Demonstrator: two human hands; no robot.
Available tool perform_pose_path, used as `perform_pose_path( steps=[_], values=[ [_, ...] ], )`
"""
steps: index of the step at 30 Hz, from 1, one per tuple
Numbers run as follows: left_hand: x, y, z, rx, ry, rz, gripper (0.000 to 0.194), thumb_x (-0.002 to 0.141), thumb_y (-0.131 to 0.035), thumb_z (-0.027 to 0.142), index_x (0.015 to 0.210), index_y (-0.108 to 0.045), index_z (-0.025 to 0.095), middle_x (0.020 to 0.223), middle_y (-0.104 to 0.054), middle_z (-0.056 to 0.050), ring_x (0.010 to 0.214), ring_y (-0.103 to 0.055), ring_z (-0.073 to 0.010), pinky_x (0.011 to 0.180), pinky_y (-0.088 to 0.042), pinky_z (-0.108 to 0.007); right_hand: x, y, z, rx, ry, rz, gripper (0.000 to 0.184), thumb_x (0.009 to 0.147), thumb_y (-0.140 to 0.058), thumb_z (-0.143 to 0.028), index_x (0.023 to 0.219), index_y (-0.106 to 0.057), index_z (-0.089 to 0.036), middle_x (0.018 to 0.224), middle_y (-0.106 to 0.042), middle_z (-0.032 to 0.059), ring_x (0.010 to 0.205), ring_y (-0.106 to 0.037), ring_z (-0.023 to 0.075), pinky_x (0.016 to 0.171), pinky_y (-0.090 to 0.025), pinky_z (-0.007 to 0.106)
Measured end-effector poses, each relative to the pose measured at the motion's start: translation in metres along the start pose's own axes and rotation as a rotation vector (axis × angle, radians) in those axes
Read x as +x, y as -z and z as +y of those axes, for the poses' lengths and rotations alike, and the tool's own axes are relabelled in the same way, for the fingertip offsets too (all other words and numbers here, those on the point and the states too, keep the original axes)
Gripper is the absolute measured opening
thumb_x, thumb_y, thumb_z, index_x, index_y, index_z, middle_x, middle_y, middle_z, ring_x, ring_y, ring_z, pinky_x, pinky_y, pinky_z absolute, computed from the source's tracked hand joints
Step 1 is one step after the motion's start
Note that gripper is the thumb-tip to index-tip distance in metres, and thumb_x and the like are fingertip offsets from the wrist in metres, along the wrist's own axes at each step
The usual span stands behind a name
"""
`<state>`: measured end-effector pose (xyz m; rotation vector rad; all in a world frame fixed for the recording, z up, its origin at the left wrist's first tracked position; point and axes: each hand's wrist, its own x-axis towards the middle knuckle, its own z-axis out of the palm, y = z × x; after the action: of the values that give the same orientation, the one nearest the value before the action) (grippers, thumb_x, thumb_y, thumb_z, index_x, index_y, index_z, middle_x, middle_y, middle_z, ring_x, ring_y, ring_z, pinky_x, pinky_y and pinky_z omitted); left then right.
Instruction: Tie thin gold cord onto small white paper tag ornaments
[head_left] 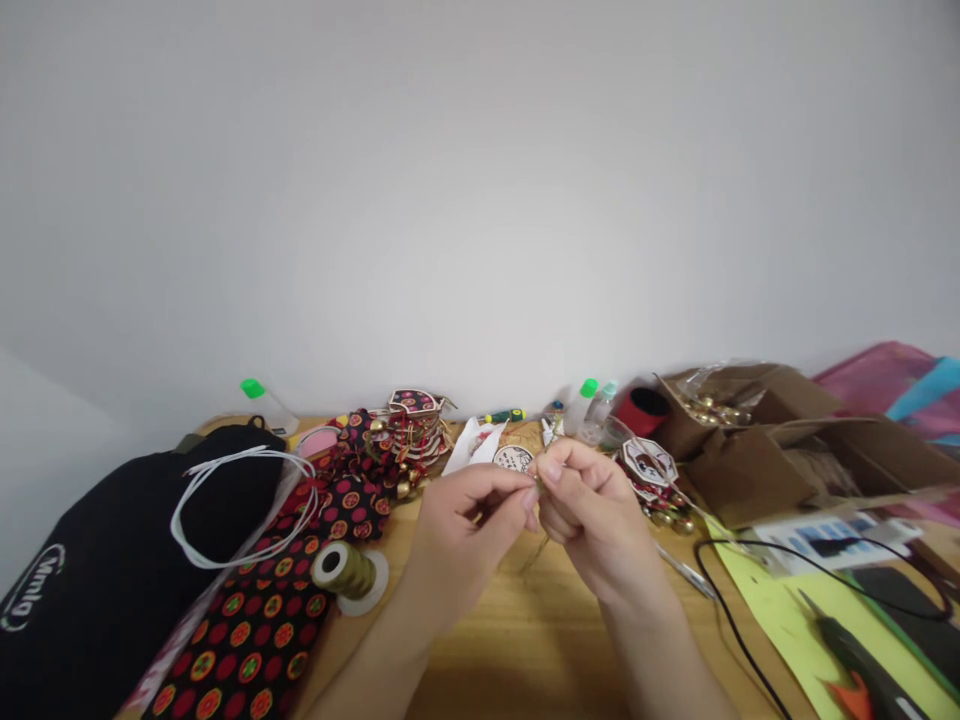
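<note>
My left hand (461, 525) and my right hand (589, 510) meet above the wooden table (517, 640), fingertips pinched together on a thin thread or cord (536, 548) that trails down between them. What the fingertips hold besides the thread is too small to make out. A spool of olive-gold ribbon (349, 575) lies just left of my left wrist. A round printed disc (514, 459) sits behind the hands.
Dotted red-and-black fabric (262, 620) and a black bag (97, 570) with white cord lie at left. A pile of small patterned ornaments with bells (401, 440) sits behind. Cardboard boxes (757, 440), glue bottles (585, 405), a black cable (735, 610) and a glue gun (855, 660) are at right.
</note>
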<state>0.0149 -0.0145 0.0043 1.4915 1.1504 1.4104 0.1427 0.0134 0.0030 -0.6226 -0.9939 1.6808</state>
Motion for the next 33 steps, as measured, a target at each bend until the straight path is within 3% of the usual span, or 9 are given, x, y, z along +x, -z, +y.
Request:
perform_pose_path(
  steps=[7,11,17,23,29,33],
  values=[
    [-0.001,0.001,-0.002,0.018,0.021,-0.008,0.02,0.081,-0.06,0.019,0.063,-0.067,0.015,0.057,-0.062,0.0,0.053,-0.051,-0.0109,0.051,-0.04,-0.021,0.003,0.0,-0.001,-0.094,0.047,0.054,0.029,0.072,-0.077,-0.041,0.067,-0.062,-0.016,0.04,-0.03,-0.0121,0.037,-0.014,0.0028,0.037,-0.01,0.018],
    [0.001,0.002,-0.001,0.015,0.029,0.02,0.021,0.082,-0.059,0.021,0.063,-0.067,0.015,0.055,-0.059,0.0,0.052,-0.049,-0.0107,0.049,-0.037,-0.022,0.002,0.004,-0.003,-0.257,0.138,0.087,0.028,0.072,-0.076,-0.043,0.073,-0.07,-0.015,0.045,-0.041,-0.0072,0.041,-0.022,0.0051,0.039,-0.015,0.02],
    [0.003,0.004,-0.002,-0.003,0.056,0.047,0.02,0.08,-0.06,0.023,0.064,-0.068,0.015,0.055,-0.059,0.0,0.051,-0.047,-0.0103,0.049,-0.037,-0.022,0.002,0.013,0.001,-0.448,0.208,0.11,0.013,0.071,-0.078,-0.031,0.077,-0.078,-0.019,0.045,-0.037,-0.0069,0.045,-0.029,0.0077,0.042,-0.023,0.022],
    [0.005,0.007,-0.004,-0.048,0.099,0.006,0.024,0.082,-0.061,0.027,0.062,-0.067,0.016,0.055,-0.059,-0.001,0.052,-0.048,-0.0112,0.048,-0.036,-0.022,0.006,0.009,0.002,-0.462,0.259,0.157,0.007,0.068,-0.078,-0.026,0.068,-0.077,-0.019,0.048,-0.054,-0.0023,0.045,-0.035,0.0083,0.041,-0.028,0.022],
    [0.006,0.007,-0.003,-0.129,0.155,0.003,0.023,0.081,-0.063,0.031,0.067,-0.072,0.015,0.054,-0.059,0.0,0.043,-0.036,-0.0076,0.042,-0.026,-0.021,0.003,0.007,0.002,-0.562,0.303,0.228,0.011,0.075,-0.074,-0.027,0.069,-0.072,-0.019,0.05,-0.052,-0.0032,0.045,-0.035,0.0085,0.041,-0.027,0.021],
    [0.009,0.005,-0.004,-0.24,0.201,0.002,0.022,0.078,-0.067,0.033,0.067,-0.073,0.015,0.056,-0.065,-0.001,0.04,-0.037,-0.0064,0.04,-0.029,-0.021,0.005,0.007,0.001,-0.447,0.253,0.158,0.015,0.076,-0.073,-0.031,0.069,-0.069,-0.018,0.054,-0.056,-0.0024,0.046,-0.041,0.0091,0.043,-0.034,0.021]
  ],
)
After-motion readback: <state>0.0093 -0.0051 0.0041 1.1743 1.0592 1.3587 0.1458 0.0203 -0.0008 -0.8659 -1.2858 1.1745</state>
